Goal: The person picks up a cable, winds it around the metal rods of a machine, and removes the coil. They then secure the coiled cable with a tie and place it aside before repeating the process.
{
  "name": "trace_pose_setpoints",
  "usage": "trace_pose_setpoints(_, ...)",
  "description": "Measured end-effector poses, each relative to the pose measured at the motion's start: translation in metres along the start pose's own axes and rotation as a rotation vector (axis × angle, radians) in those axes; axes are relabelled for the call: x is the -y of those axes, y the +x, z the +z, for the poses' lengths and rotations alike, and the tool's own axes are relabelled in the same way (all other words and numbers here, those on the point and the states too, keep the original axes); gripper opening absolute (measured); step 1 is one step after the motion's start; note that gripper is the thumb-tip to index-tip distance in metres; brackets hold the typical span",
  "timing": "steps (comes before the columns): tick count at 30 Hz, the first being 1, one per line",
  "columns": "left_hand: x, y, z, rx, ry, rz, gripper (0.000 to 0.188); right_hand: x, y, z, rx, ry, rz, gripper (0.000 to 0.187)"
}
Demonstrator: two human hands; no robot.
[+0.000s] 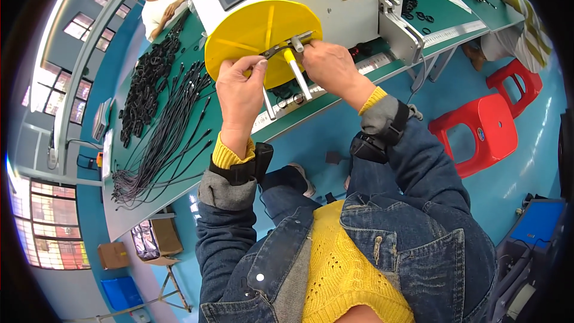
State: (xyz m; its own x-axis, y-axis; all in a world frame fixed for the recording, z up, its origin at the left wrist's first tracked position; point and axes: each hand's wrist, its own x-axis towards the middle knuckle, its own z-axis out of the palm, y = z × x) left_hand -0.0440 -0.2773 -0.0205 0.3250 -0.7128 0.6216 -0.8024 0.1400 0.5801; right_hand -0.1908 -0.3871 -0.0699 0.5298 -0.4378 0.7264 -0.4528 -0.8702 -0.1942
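A yellow disc (239, 30) with metal pegs stands upright at the front of a white machine (353, 15). A short stretch of black cable (276, 49) crosses the disc's face, passing by the pegs. My left hand (240, 90) pinches its left end between thumb and forefinger, in front of the disc's lower left. At the disc's right edge my right hand (330, 67) is closed beside a grey peg (297, 43), with its curled fingers at the cable's other end; the fingertips are partly hidden. A peg with a yellow base (298, 75) juts toward me between the hands.
On the green table (200, 27) lie a bundle of long black cables (164, 137) and a heap of black coils (143, 93). Red stools (484, 128) stand at right. One person (170, 3) is at far left, another (526, 30) at far right. A cardboard box (164, 236) sits below the table.
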Motion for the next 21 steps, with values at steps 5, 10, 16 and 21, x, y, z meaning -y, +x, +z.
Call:
trace_pose_setpoints(5, 0.009, -0.012, -0.003, -0.059, -0.150, -0.066, 0.014, 0.003, -0.024, -0.003, 0.026, 0.116, 0.136, 0.019)
trace_pose_setpoints(10, 0.015, -0.035, -0.009, -0.110, -0.263, -0.180, 0.015, -0.005, -0.073, -0.002, 0.083, 0.184, 0.152, 0.023)
trace_pose_setpoints(16, 0.009, -0.039, -0.018, -0.196, -0.003, 0.090, 0.016, 0.001, -0.109, -0.003, 0.277, 0.305, 0.219, 0.025)
trace_pose_setpoints(21, -0.012, -0.042, -0.021, -0.150, 0.165, 0.225, 0.018, 0.010, -0.124, -0.006, 0.358, 0.404, 0.263, 0.022)
